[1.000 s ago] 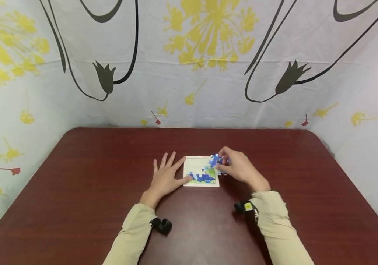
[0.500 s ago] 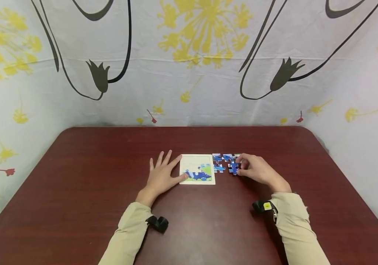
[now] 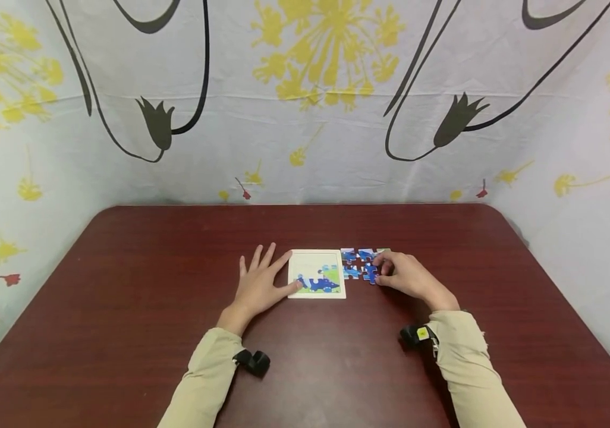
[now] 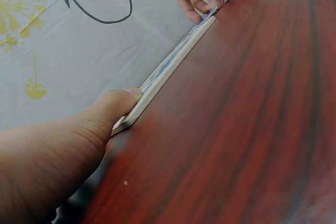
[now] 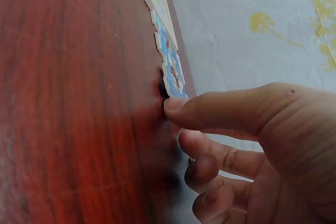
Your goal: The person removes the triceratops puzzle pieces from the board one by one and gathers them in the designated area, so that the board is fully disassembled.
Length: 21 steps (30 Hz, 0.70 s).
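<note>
A jigsaw tray (image 3: 317,296) with a pale rim lies flat on the table in the head view. Its lower and right parts hold fitted pieces showing a blue animal (image 3: 325,285) on green; its upper left is bare. My left hand (image 3: 255,289) is spread at the tray's left side, thumb resting on the lower left rim. Right of the tray, my right hand (image 3: 411,277) pinches a dark blue puzzle piece (image 3: 370,274) between thumb and fingertips, low at the tabletop. In the right wrist view the thumb (image 5: 181,107) meets the piece's edge.
Several loose puzzle pieces (image 3: 349,255) lie in rows along the tray's right side, one partly behind the right fingers. The dark red table (image 3: 176,255) stretches around them. A patterned white cloth (image 3: 283,119) hangs behind its back edge.
My right hand has moved from the tray's right edge to the right with the dark blue puzzle piece, then slightly back left. The left hand keeps its place on the tray.
</note>
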{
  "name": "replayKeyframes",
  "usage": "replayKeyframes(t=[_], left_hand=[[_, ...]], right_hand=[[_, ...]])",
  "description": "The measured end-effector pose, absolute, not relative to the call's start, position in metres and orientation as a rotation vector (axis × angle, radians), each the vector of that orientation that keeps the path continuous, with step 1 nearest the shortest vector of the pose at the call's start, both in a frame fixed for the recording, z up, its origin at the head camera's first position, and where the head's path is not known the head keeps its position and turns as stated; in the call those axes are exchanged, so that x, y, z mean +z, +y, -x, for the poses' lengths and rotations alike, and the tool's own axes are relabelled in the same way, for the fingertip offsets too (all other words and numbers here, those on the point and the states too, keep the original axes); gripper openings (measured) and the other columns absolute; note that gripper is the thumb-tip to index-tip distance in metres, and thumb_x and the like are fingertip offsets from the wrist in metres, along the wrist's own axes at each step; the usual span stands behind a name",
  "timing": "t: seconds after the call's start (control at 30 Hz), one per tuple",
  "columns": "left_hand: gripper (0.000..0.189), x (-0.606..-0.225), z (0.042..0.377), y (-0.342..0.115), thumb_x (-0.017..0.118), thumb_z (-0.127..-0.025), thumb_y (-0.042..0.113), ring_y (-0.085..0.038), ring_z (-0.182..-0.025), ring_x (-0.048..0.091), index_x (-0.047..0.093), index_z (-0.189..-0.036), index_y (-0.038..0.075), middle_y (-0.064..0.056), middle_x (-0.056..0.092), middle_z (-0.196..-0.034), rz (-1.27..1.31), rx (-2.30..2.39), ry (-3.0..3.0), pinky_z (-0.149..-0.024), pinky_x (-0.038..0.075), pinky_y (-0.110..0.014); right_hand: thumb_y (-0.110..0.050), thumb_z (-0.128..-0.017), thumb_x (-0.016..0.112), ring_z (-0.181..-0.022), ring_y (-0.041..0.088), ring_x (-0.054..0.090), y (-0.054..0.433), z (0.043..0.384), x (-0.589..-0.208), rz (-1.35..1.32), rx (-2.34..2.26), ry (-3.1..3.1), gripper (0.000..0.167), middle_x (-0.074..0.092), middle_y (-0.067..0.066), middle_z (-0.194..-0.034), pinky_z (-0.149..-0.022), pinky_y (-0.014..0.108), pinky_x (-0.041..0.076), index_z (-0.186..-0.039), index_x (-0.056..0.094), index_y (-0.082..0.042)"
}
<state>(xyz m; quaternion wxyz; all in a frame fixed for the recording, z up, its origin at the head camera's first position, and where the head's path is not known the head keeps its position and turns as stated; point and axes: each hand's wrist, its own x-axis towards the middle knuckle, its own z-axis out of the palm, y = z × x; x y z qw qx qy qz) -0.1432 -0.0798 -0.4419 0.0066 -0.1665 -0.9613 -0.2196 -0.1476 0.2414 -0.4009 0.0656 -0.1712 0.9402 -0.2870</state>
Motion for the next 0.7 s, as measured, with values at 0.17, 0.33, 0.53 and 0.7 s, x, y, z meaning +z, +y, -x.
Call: replayKeyframes(t=[0.17,0.33,0.53,0.7], left_hand=[[0.078,-0.4415,0.1428,-0.0804,0.057,-0.080,0.064,-0.034,-0.140,0.008,0.035,-0.145,0.027,-0.010,0.020,-0.152,0.523,-0.693,-3.005,-0.104,-0.001,-0.062],[0.078,-0.4416,0.1434,-0.0804,0.056,-0.080,0.064,-0.034,-0.140,0.008,0.035,-0.145,0.027,-0.011,0.020,-0.152,0.534,-0.688,-2.998,-0.104,0.000,-0.062],[0.078,-0.4414,0.1435,-0.0799,0.058,-0.080,0.063,-0.034,-0.140,0.008,0.035,-0.145,0.026,-0.011,0.020,-0.152,0.525,-0.695,-3.002,-0.104,-0.001,-0.062],[0.078,-0.4414,0.1447,-0.0793,0.057,-0.080,0.063,-0.034,-0.140,0.007,0.035,-0.146,0.027,-0.010,0.019,-0.153,0.519,-0.686,-3.009,-0.104,-0.002,-0.061]], right_hand=[[-0.008,-0.081,0.070,-0.066,0.016,0.051,0.2412,0.1467,-0.4001,0.496,-0.871,2.818,0.025,0.056,0.002,-0.076,-0.062,0.032,0.043,-0.102,0.061,0.000],[-0.008,-0.081,0.070,-0.065,0.015,0.051,0.2420,0.1472,-0.4002,0.484,-0.856,2.830,0.025,0.056,0.003,-0.076,-0.063,0.033,0.043,-0.103,0.061,0.001],[-0.008,-0.081,0.070,-0.066,0.016,0.050,0.2426,0.1466,-0.3997,0.476,-0.835,2.836,0.026,0.056,0.003,-0.077,-0.064,0.033,0.043,-0.104,0.060,0.001],[-0.008,-0.083,0.068,-0.062,0.014,0.048,0.2407,0.1456,-0.3934,0.495,-0.790,2.855,0.028,0.055,0.003,-0.075,-0.059,0.031,0.041,-0.107,0.059,0.003]])
